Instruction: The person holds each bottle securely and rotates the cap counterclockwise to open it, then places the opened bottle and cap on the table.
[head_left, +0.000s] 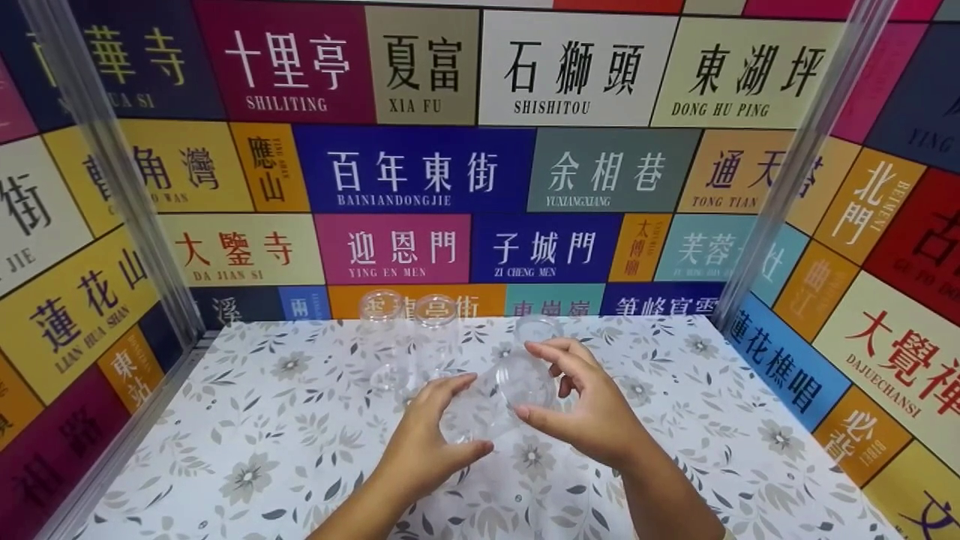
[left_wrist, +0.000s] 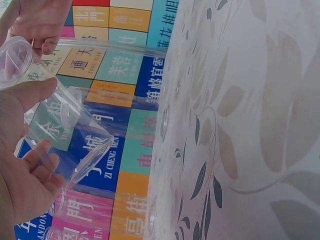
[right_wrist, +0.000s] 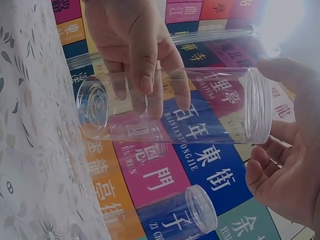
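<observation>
A clear plastic jar [right_wrist: 200, 105] is held tilted above the table between both hands, its round base lower than its lidded end. My left hand [head_left: 427, 439] grips the jar's body, thumb on one side and fingers on the other. At the upper end my right hand [head_left: 600, 416] holds the round clear lid [head_left: 523, 382] by its rim, between thumb and fingers. In the right wrist view the lid [right_wrist: 259, 106] appears seated over the jar's mouth, next to ridges like threads. In the left wrist view, my left hand [left_wrist: 25, 165] partly covers the jar.
Two similar clear jars, one farther left [head_left: 382, 341] and one beside it [head_left: 436, 337], stand at the back of the table. Another jar [head_left: 538, 328] is behind my right hand. The floral-patterned table [head_left: 247, 476] meets sign-covered walls [head_left: 416, 169] with clear corner posts.
</observation>
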